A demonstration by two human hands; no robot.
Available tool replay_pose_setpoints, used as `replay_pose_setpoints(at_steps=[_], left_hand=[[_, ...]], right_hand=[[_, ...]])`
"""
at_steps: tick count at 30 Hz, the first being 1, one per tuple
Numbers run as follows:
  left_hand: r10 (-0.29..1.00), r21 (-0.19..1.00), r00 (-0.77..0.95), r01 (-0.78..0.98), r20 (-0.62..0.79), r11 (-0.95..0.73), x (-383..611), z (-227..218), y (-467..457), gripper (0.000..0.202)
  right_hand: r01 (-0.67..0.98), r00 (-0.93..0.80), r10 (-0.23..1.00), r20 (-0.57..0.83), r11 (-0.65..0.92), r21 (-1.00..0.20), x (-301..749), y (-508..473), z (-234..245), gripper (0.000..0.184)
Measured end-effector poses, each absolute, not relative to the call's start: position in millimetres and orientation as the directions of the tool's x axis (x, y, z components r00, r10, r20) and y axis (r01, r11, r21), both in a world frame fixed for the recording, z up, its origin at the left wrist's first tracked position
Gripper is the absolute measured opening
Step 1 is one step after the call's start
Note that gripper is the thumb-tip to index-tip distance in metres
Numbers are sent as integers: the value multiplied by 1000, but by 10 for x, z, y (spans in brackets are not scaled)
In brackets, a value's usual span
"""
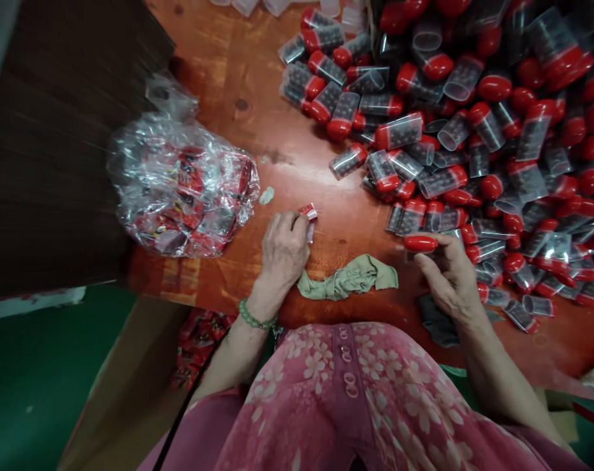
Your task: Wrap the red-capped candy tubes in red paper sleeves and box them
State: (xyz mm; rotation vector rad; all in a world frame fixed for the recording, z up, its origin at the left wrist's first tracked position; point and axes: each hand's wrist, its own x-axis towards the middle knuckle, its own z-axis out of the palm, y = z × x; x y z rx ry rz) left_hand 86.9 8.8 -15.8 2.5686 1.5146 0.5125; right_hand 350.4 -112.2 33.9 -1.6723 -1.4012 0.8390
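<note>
Out to the left of the rag (346,278) and farther off, there's the bag (144,157), clear, crinkled, stuffed with red packs. Now the left hand (284,247), just beyond the rag's left end: forearm slanting up and rightward, bracelet (252,316) at the wrist, back of the hand up, fingers curled under. It's pinching a small packet (307,210), beyond the rag's left half, red and printed with a pale edge. The red end pokes out past the thumb, away from the body; its long axis I can't read, most of it being covered.

Across to the right hand (447,271), right of the rag: forearm angled up and leftward, thumb and forefinger gripping a tube (421,244). That one sits beyond the rag's right end, glossy red cap turned up, the cap's oval running left to right, clear body mostly hidden below. And farther right, the pile (486,127): red-capped, see-through, dark-speckled, pointing every which way.
</note>
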Motion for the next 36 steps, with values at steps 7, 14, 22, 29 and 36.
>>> replay_pose_setpoints(at_steps=[7, 14, 22, 29, 36], left_hand=[[881, 290, 414, 835, 229, -468, 837, -97, 105, 24], [879, 413, 405, 776, 252, -477, 727, -138, 74, 30], [917, 583, 369, 716, 150, -384, 656, -44, 109, 21], [980, 795, 148, 574, 132, -194, 697, -42, 70, 6], [933, 810, 261, 473, 247, -347, 677, 324, -184, 8]], right_hand=[[322, 90, 995, -51, -78, -943, 3236, -896, 362, 27], [390, -3, 1000, -29, -25, -921, 3064, -809, 334, 29], [381, 5, 1000, -24, -24, -924, 2962, -808, 320, 30], [411, -27, 999, 24, 33, -911, 2923, -739, 422, 29], [485, -152, 975, 160, 215, -848, 2861, -682, 581, 22]])
